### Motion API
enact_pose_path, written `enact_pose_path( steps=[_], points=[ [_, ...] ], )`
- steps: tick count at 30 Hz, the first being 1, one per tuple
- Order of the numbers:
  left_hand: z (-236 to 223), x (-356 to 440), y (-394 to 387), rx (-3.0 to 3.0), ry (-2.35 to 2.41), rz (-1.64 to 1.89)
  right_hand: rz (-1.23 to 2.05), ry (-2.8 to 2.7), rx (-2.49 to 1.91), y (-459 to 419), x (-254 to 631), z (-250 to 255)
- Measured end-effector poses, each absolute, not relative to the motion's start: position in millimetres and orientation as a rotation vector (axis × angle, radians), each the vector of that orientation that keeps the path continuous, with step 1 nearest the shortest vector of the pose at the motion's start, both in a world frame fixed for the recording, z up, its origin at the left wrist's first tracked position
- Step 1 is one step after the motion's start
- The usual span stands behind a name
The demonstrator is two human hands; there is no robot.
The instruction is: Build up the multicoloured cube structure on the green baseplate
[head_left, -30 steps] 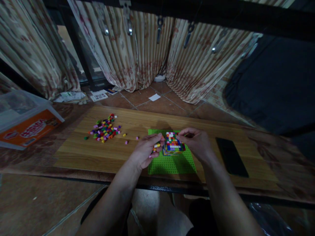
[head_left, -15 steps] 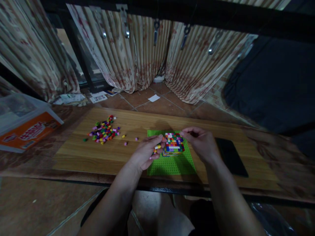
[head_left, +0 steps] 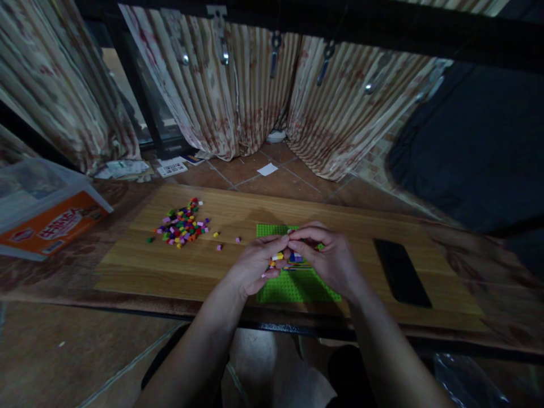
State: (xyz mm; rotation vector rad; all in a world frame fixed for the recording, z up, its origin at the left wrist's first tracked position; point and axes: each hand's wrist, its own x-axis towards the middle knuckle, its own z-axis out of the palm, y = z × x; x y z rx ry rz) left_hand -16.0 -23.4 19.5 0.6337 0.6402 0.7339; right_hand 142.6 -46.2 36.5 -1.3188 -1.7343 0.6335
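Our left hand (head_left: 257, 262) is curled, palm partly up, cupping a few small bricks (head_left: 277, 256); yellow, white and orange ones show at the fingers. Our right hand (head_left: 331, 255) comes in from the other side with thumb and forefinger drawn in, tips meeting the left's. We see a pale bit there, but can't tell if it's a brick or who's pinching it.

Key relation: the brick stack (head_left: 296, 265) sits directly below the joined fingertips, showing in the gap between our hands. Right hand is nearer, covering most of it; left is just beside its left edge. Long axis: can't tell, too much hidden. Only the side facing us shows, with thin coloured layers.

Under both hands: green studded board (head_left: 293, 290), on the wooden tabletop (head_left: 170, 275).

Further out, left of our left hand: three stray bricks (head_left: 219, 247), then the loose pile (head_left: 185, 225), well apart from it. Right of our right hand: black phone (head_left: 402, 272), lying flat. Plastic box (head_left: 55, 224) is far left, past the pile.
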Motion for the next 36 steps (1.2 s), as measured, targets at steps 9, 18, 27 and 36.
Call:
enact_pose_path(
  steps=[9, 18, 27, 36],
  points=[
    [21.8, -18.8, -21.5, 0.593, 0.685, 0.760, 0.579, -1.650, -1.397, -40.6, 169.4, 35.9],
    [19.8, -19.7, -19.1, 0.533, 0.727, 0.807, 0.344, -1.874, -1.476, -40.3, 180.4, 42.2],
    [23.8, -20.6, -20.4, 0.529, 0.752, 0.813, 0.101, -2.064, -1.538, -37.5, 164.4, 33.9],
    [22.8, -21.5, -19.7, 0.535, 0.739, 0.813, 0.103, -1.936, -1.532, -35.0, 164.4, 24.2]
  ],
)
